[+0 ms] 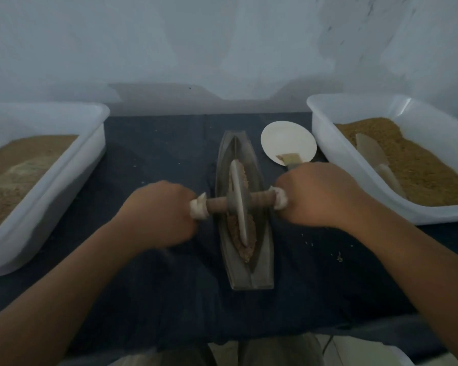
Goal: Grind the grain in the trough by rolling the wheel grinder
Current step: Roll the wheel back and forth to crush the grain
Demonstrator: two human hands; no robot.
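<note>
A narrow boat-shaped metal trough (263,265) lies lengthwise on the dark cloth in front of me. Brown ground grain (245,249) fills its groove. The wheel grinder (238,199) stands upright in the groove near the trough's middle, its wooden axle crossing left to right. My left hand (161,210) is closed around the axle's left end, which is wrapped in white cloth. My right hand (320,194) is closed around the right end, also wrapped in white.
A white tub (72,165) of grain stands at the left. Another white tub (360,180) at the right holds grain and a pale scoop (373,154). A small round plate (286,140) with a brush lies beyond my right hand. Loose grains dot the dark cloth (156,143).
</note>
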